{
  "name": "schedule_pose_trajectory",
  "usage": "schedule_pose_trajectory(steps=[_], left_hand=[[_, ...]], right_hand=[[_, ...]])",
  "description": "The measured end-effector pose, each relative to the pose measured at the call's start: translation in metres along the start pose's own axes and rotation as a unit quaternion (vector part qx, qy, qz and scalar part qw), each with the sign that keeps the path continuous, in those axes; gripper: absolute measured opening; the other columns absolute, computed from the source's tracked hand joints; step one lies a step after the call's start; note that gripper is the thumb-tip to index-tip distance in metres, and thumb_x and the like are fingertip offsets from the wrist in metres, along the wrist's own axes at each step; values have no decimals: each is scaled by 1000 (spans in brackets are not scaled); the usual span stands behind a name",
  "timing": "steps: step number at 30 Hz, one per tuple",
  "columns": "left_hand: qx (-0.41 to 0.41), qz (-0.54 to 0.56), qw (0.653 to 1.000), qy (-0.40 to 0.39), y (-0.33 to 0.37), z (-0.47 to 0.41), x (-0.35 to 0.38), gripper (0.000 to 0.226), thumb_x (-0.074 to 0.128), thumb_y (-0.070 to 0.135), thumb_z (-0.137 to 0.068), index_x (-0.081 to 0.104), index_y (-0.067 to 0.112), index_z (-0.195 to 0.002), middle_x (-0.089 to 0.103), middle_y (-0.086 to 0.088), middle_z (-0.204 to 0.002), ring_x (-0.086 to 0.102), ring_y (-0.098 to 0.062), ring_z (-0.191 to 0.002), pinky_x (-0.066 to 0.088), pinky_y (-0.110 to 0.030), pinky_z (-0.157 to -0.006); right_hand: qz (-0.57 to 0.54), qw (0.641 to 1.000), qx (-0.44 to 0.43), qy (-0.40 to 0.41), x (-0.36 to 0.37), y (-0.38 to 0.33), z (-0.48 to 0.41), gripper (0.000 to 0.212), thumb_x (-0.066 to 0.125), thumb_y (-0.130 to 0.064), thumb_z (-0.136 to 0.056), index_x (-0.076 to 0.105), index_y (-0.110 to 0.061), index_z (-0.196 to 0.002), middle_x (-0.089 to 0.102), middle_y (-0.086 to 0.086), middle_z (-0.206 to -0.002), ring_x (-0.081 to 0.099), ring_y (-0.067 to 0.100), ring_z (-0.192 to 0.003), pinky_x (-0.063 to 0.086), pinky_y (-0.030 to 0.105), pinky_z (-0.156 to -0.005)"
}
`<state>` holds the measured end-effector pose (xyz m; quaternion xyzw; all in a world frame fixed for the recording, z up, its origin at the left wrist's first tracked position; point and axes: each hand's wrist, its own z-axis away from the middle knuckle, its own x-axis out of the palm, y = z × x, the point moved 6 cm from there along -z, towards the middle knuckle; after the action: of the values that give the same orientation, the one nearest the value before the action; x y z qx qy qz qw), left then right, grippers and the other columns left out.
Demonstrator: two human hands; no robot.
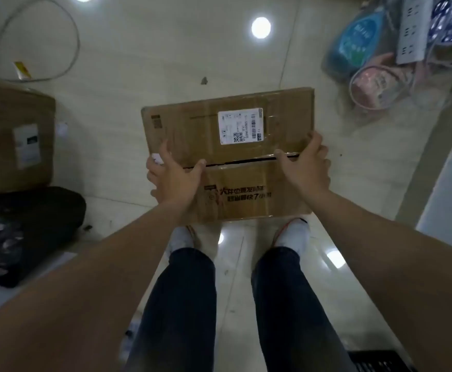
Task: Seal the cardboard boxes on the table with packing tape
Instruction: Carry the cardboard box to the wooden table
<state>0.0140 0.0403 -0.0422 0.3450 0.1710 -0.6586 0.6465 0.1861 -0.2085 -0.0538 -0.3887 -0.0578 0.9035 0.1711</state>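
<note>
A flat brown cardboard box [241, 154] with a white shipping label and red printing is held above the pale tiled floor, in front of my feet. Its two top flaps meet along a dark open seam across the middle. My left hand [173, 178] grips the box's left side, thumb resting near the seam. My right hand [306, 165] grips the right side, thumb lying along the seam and fingers wrapped over the edge. No tape roll is in view.
A second, larger cardboard box [15, 140] stands at the left, with a black bag [26, 232] in front of it. Plastic bags and a white power strip [412, 30] lie at the upper right. A grey cable [72, 49] loops on the floor.
</note>
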Motion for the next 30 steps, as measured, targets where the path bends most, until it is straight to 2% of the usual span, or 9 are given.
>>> schedule_pose_trajectory(steps=[2, 7, 11, 16, 20, 23, 27, 30], left_hand=[[-14, 16, 999, 24, -4, -12, 6, 95, 70, 65, -83, 12, 42, -154, 10, -11, -164, 22, -38, -147, 29, -65, -113], [-43, 86, 994, 51, -20, -39, 15, 95, 71, 67, -80, 14, 44, -152, 27, -14, -153, 33, -39, -140, 34, -62, -111], [-36, 77, 996, 42, -9, -40, 18, 96, 72, 70, -76, 14, 48, -150, 23, -11, -152, 32, -37, -138, 31, -58, -108], [-18, 82, 996, 43, 19, -37, -16, 89, 70, 70, -77, 17, 52, -147, 23, -10, -148, 35, -37, -133, 32, -56, -104], [-11, 107, 993, 56, 42, -24, -60, 83, 70, 68, -79, 20, 53, -143, 24, -8, -145, 37, -37, -130, 33, -56, -103], [-5, 118, 990, 76, 70, -13, -109, 82, 70, 68, -77, 23, 53, -142, 25, -8, -145, 37, -36, -129, 34, -56, -103], [31, 118, 987, 106, 122, 7, -202, 83, 72, 70, -74, 27, 51, -141, 26, -9, -141, 35, -36, -129, 34, -55, -101], [70, 117, 983, 123, 169, 25, -287, 82, 69, 74, -74, 27, 50, -140, 25, -9, -141, 33, -39, -131, 38, -59, -105]], right_hand=[[-43, 999, 0, 10, 8, 7, -14, 86, 64, -64, -84, 17, -29, -147, 37, 10, -148, 44, 40, -130, 43, 58, -102], [-138, 989, -31, 47, 19, 13, -32, 74, 70, -51, -87, 26, -27, -141, 46, 5, -143, 54, 25, -120, 44, 37, -95], [-164, 983, -28, 82, 14, 13, -34, 66, 71, -47, -85, 31, -29, -134, 51, -1, -137, 58, 18, -107, 47, 36, -90], [-154, 984, -46, 81, -21, -16, -30, 64, 73, -50, -83, 35, -32, -132, 53, -5, -136, 58, 16, -110, 46, 33, -87], [-145, 983, -75, 88, -63, -64, -20, 62, 73, -47, -85, 37, -29, -133, 53, -4, -136, 56, 13, -109, 42, 30, -87], [-130, 982, -108, 89, -102, -115, -5, 63, 73, -47, -85, 37, -28, -132, 53, -4, -136, 55, 15, -112, 44, 34, -93], [-133, 976, -154, 74, -171, -194, 31, 74, 78, -47, -82, 36, -26, -138, 48, -10, -128, 49, 11, -112, 42, 31, -90], [-148, 969, -179, 82, -230, -252, 67, 77, 79, -51, -80, 34, -27, -137, 49, -7, -134, 51, 14, -116, 46, 34, -94]])
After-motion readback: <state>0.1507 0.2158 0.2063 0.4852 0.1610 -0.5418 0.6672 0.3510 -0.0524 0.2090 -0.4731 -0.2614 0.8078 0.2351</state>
